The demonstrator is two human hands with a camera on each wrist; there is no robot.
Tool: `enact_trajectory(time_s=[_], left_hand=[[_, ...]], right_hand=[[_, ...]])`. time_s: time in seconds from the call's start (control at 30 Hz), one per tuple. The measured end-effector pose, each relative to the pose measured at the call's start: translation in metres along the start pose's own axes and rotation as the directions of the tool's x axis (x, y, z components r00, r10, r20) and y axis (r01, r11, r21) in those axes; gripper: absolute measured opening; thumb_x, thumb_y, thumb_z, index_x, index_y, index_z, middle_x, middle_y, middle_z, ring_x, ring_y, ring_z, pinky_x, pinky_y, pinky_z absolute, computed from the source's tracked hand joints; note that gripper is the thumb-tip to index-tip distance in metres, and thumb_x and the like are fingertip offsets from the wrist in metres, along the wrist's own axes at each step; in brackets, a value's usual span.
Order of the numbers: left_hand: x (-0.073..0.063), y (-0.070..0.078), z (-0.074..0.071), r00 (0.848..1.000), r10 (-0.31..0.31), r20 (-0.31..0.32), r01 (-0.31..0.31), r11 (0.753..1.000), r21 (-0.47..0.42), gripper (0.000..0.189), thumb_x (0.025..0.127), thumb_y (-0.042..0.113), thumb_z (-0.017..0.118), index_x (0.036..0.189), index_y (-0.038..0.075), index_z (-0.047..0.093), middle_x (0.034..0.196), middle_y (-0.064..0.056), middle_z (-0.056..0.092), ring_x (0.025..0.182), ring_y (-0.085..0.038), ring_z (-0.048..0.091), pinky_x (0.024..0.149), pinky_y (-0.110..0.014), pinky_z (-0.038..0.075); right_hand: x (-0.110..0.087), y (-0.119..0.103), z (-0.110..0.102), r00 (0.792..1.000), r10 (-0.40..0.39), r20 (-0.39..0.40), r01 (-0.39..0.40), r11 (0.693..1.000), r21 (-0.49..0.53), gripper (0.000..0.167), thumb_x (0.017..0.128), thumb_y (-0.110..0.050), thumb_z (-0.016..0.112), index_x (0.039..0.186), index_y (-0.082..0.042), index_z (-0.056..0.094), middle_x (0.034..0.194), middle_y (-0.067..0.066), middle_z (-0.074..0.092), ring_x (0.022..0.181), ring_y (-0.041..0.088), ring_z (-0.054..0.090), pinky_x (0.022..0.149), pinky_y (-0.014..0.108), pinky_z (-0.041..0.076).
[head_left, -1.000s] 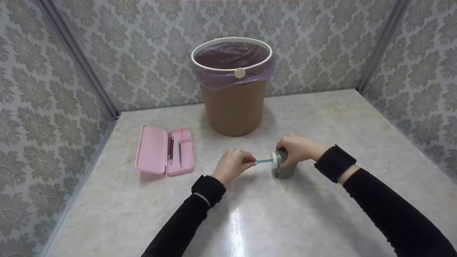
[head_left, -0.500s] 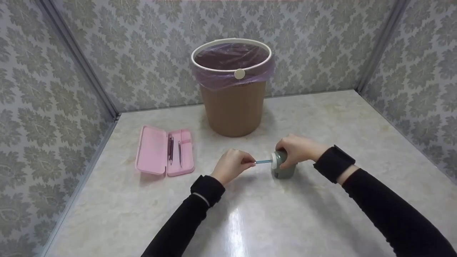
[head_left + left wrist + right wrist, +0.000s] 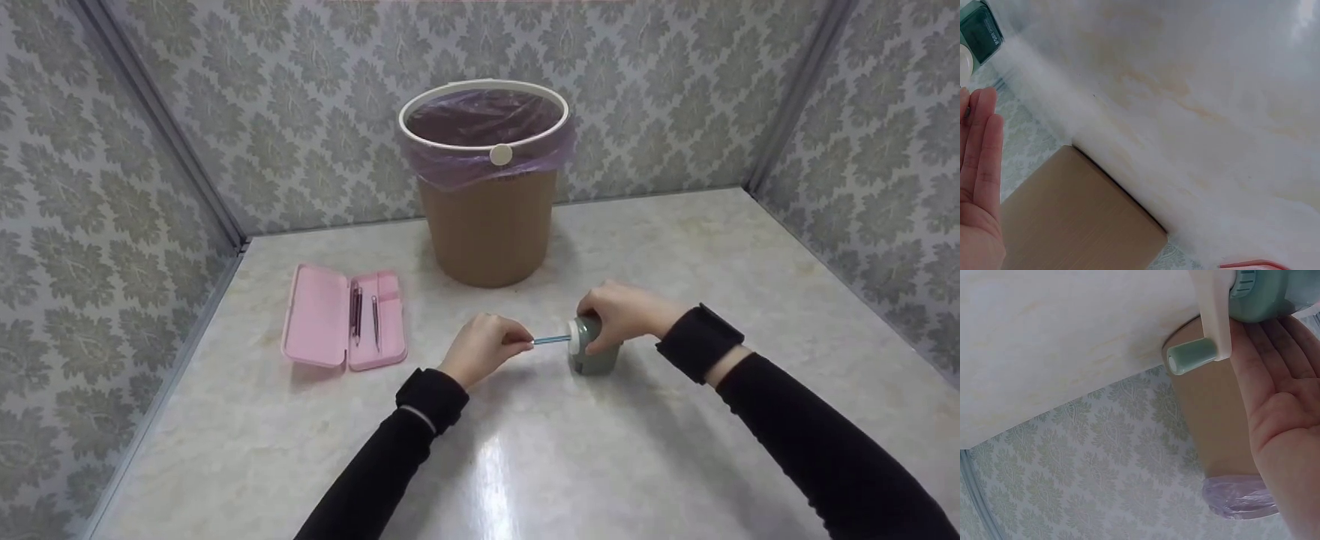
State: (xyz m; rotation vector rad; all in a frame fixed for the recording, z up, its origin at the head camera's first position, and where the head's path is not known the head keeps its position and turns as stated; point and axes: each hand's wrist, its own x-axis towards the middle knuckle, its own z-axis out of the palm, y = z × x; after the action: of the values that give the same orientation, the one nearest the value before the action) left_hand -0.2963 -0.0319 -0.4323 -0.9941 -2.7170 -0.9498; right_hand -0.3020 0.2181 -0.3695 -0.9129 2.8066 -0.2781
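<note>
A green crank pencil sharpener (image 3: pixel 598 360) with a pale front stands on the table, right of centre in the head view. My right hand (image 3: pixel 626 311) grips its body from above. Between thumb and fingertips, my left hand (image 3: pixel 484 346) pinches a slim blue pencil (image 3: pixel 551 340), whose far end meets the sharpener's front; its tip is hidden. The right wrist view shows a cream crank arm (image 3: pixel 1216 315) with a green knob (image 3: pixel 1193 355), which no hand touches. In the left wrist view, the sharpener's dark see-through drawer (image 3: pixel 981 34) appears beyond the fingers.
At the left, a pink pencil case (image 3: pixel 315 319) lies open, with a few dark pencils (image 3: pixel 358 315) inside. Behind the hands stands a brown bin (image 3: pixel 487 232) with a purple liner (image 3: pixel 450 166). Patterned walls (image 3: pixel 360 150) border the pale table (image 3: pixel 615 472).
</note>
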Motion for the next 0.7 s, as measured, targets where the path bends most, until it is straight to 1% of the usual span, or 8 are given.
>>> enact_trajectory(time_s=[0.13, 0.27, 0.33, 0.4, 0.53, 0.7], left_hand=[[0.0, -0.002, 0.0, 1.0, 0.006, 0.001, -0.006, 1.0, 0.0, 0.011, 0.09, 0.016, 0.079, 0.096, 0.008, 0.082, 0.092, -0.006, 0.081, 0.085, -0.017, 0.077, 0.081, -0.033, 0.06], [-0.003, -0.003, -0.002, 1.0, 0.01, -0.003, -0.01, 1.0, 0.011, 0.01, 0.089, 0.015, 0.079, 0.095, 0.008, 0.082, 0.091, -0.005, 0.081, 0.083, -0.016, 0.077, 0.078, -0.031, 0.06], [-0.006, -0.005, -0.005, 1.0, 0.009, -0.002, -0.009, 1.0, 0.014, 0.01, 0.089, 0.016, 0.079, 0.095, 0.008, 0.082, 0.091, -0.006, 0.081, 0.083, -0.017, 0.077, 0.078, -0.031, 0.06], [-0.011, -0.01, -0.009, 1.0, -0.006, -0.003, 0.006, 1.0, 0.012, 0.01, 0.089, 0.015, 0.079, 0.095, 0.007, 0.082, 0.091, -0.006, 0.081, 0.083, -0.017, 0.077, 0.078, -0.031, 0.06], [-0.022, -0.019, -0.014, 1.0, -0.028, 0.012, 0.028, 1.0, -0.005, 0.01, 0.09, 0.014, 0.078, 0.095, 0.007, 0.082, 0.091, -0.007, 0.081, 0.084, -0.017, 0.077, 0.079, -0.03, 0.06], [-0.029, -0.022, -0.015, 0.998, -0.048, 0.038, 0.05, 0.998, -0.037, 0.012, 0.091, 0.015, 0.077, 0.097, 0.006, 0.082, 0.094, -0.007, 0.081, 0.086, -0.017, 0.077, 0.082, -0.031, 0.061]], right_hand=[[0.001, -0.002, -0.001, 1.0, 0.001, 0.006, -0.001, 1.0, -0.017, 0.032, 0.076, -0.022, 0.088, 0.098, -0.003, 0.075, 0.09, 0.008, 0.075, 0.076, 0.016, 0.06, 0.068, 0.029, 0.051], [0.003, -0.003, 0.0, 1.0, -0.028, 0.0, 0.028, 0.999, -0.034, 0.031, 0.075, -0.023, 0.088, 0.096, -0.003, 0.075, 0.088, 0.007, 0.075, 0.072, 0.013, 0.061, 0.065, 0.029, 0.052], [0.003, -0.003, 0.001, 0.999, -0.033, -0.003, 0.033, 0.999, -0.035, 0.031, 0.075, -0.023, 0.088, 0.095, -0.003, 0.075, 0.087, 0.007, 0.074, 0.072, 0.013, 0.06, 0.065, 0.028, 0.051], [0.003, -0.004, 0.001, 1.0, -0.03, 0.0, 0.03, 0.999, -0.033, 0.031, 0.075, -0.023, 0.087, 0.095, -0.003, 0.075, 0.087, 0.007, 0.074, 0.073, 0.014, 0.058, 0.065, 0.028, 0.049], [0.002, -0.004, -0.001, 1.0, -0.01, 0.01, 0.01, 0.999, -0.035, 0.032, 0.075, -0.024, 0.088, 0.095, -0.002, 0.075, 0.087, 0.007, 0.073, 0.074, 0.015, 0.056, 0.066, 0.028, 0.047], [0.003, -0.004, -0.002, 1.0, -0.017, 0.006, 0.017, 0.999, -0.041, 0.033, 0.074, -0.023, 0.088, 0.095, -0.001, 0.075, 0.086, 0.008, 0.073, 0.072, 0.014, 0.056, 0.065, 0.028, 0.048]])
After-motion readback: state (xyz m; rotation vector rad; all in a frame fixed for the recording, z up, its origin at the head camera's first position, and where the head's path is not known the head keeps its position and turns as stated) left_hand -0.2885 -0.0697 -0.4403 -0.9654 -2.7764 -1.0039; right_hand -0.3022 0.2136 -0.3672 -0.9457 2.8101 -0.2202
